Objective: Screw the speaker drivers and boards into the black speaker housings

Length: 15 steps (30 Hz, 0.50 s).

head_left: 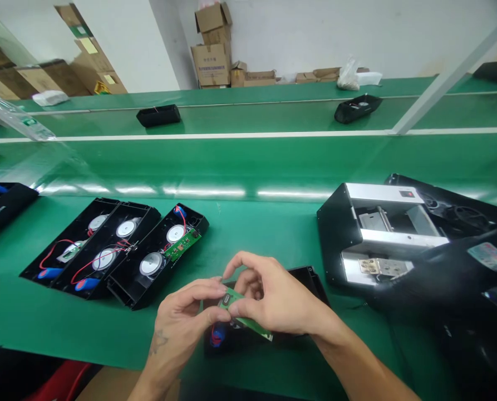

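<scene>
My left hand and my right hand meet over the front of the green bench, both pinching a small green circuit board. The board hangs just above an open black speaker housing that lies under my hands. A blue cell and red wires show in that housing below my left fingers.
Three open black speaker housings with white drivers, red wires and blue cells lie to the left. A black and silver box machine stands at the right beside black trays. Two black housings sit on the far belt. Cardboard boxes stand behind.
</scene>
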Each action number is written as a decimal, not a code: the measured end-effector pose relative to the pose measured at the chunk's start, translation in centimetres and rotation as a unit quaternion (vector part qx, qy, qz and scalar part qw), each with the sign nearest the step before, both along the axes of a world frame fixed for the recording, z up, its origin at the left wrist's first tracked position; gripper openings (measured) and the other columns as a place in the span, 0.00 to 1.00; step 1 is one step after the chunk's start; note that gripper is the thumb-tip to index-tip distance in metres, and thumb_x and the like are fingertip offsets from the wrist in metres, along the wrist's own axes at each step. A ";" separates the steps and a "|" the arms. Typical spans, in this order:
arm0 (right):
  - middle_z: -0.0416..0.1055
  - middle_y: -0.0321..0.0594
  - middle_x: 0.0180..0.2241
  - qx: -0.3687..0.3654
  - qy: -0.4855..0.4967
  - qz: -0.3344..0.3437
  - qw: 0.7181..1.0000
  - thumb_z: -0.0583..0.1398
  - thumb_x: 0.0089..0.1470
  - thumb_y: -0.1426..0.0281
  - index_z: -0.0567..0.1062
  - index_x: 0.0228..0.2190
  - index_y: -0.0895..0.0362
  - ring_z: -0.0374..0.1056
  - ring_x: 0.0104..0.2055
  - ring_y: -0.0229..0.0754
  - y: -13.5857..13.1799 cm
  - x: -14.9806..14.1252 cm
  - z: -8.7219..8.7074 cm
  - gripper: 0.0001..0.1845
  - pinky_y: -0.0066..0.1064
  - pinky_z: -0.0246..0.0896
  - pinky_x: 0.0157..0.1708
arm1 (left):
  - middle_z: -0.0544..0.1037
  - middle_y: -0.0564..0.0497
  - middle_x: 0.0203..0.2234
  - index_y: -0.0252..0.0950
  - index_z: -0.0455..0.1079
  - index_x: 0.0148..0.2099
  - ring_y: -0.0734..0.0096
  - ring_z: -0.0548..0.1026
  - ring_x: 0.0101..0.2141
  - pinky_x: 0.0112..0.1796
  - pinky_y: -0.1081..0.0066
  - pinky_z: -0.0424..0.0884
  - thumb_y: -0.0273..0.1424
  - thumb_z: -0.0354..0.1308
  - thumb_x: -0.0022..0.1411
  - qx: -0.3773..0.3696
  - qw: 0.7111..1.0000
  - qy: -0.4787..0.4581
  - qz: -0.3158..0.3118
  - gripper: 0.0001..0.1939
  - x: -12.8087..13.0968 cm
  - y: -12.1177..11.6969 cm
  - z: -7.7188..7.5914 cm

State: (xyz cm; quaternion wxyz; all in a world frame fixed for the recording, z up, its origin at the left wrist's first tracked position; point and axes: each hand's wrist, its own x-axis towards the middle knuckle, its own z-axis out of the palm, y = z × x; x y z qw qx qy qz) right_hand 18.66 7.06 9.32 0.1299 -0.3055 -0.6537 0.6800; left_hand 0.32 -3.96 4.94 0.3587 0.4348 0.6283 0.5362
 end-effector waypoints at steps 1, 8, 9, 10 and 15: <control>0.73 0.26 0.23 0.001 -0.016 -0.007 1.000 0.67 0.46 0.78 0.73 0.39 0.52 0.67 0.26 0.36 -0.1 -0.1 0.1 0.18 0.28 0.59 0.27 | 0.88 0.53 0.32 0.52 0.86 0.33 0.58 0.87 0.43 0.51 0.65 0.84 0.46 0.81 0.45 -0.001 1.000 0.017 -0.001 0.13 -0.2 0.0 -0.2; 0.75 0.29 0.24 0.014 -0.050 -0.017 0.999 0.66 0.47 0.77 0.74 0.37 0.53 0.69 0.26 0.36 -0.1 -0.3 -0.1 0.14 0.25 0.58 0.24 | 0.89 0.55 0.35 0.52 0.86 0.37 0.61 0.88 0.43 0.52 0.67 0.83 0.46 0.75 0.56 0.089 0.986 0.130 -0.048 0.08 -0.9 0.7 -0.8; 0.75 0.30 0.24 0.015 -0.051 -0.017 0.998 0.66 0.47 0.77 0.74 0.37 0.53 0.70 0.26 0.36 0.0 -0.4 -0.1 0.14 0.24 0.59 0.25 | 0.89 0.56 0.35 0.52 0.86 0.37 0.62 0.88 0.41 0.53 0.65 0.82 0.45 0.75 0.57 0.105 0.984 0.135 -0.055 0.07 -0.9 0.9 -0.8; 0.75 0.30 0.24 0.016 -0.052 -0.016 0.998 0.66 0.48 0.77 0.74 0.37 0.53 0.70 0.26 0.36 0.0 -0.4 -0.3 0.13 0.24 0.59 0.25 | 0.88 0.56 0.35 0.53 0.86 0.37 0.64 0.88 0.40 0.54 0.64 0.81 0.45 0.74 0.58 0.114 0.982 0.139 -0.059 0.06 -0.9 1.0 -0.7; 0.75 0.30 0.24 0.008 -0.044 -0.013 0.999 0.65 0.48 0.76 0.74 0.37 0.53 0.70 0.26 0.36 0.2 -0.4 -1.0 0.12 0.24 0.58 0.24 | 0.89 0.57 0.35 0.52 0.86 0.38 0.66 0.88 0.38 0.55 0.63 0.81 0.44 0.73 0.61 0.121 0.979 0.152 -0.069 0.05 -0.9 1.2 -0.9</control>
